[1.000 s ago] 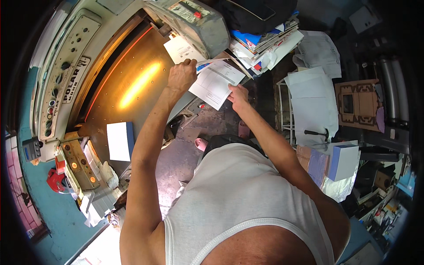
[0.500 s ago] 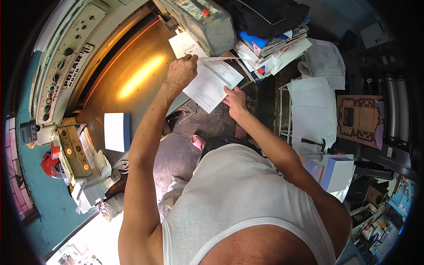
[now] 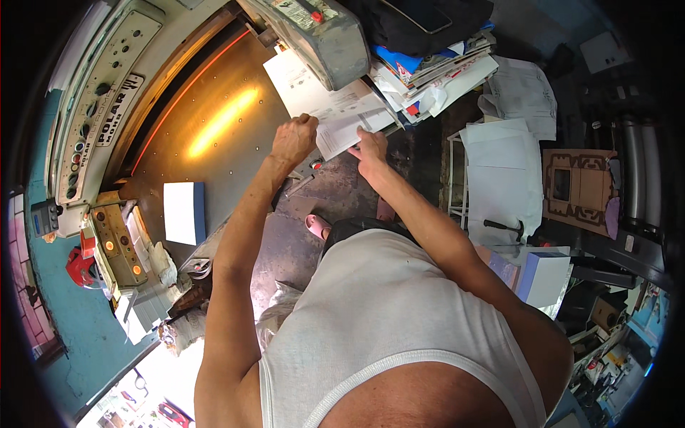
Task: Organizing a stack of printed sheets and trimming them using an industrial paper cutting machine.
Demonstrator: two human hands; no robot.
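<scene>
Printed white sheets (image 3: pixel 346 130) with lines and boxes lie at the table's right front corner, half under a grey metal box. My left hand (image 3: pixel 295 141) is closed at their left edge, its fingers curled against the paper. At the right edge, my right hand (image 3: pixel 369 150) pinches the near corner, thumb on top and fingers mostly underneath. Beyond them, another printed sheet (image 3: pixel 289 78) lies flat, partly covered by the grey box (image 3: pixel 325 50). How many sheets I hold cannot be made out.
The metal table (image 3: pixel 235 93) of a cutting machine has a red light line at its back. A white stack with blue sides (image 3: pixel 183 212) stands on it. Piled papers (image 3: pixel 439 82) rise at right, with a phone (image 3: pixel 421 14) above. A hammer (image 3: pixel 505 227) lies on white sheets.
My left hand has come down and nearer from the sheets' far edge. The sheets, tilted and partly lifted before, now lie flatter against the printed sheet beyond. My right hand shifted slightly left.
</scene>
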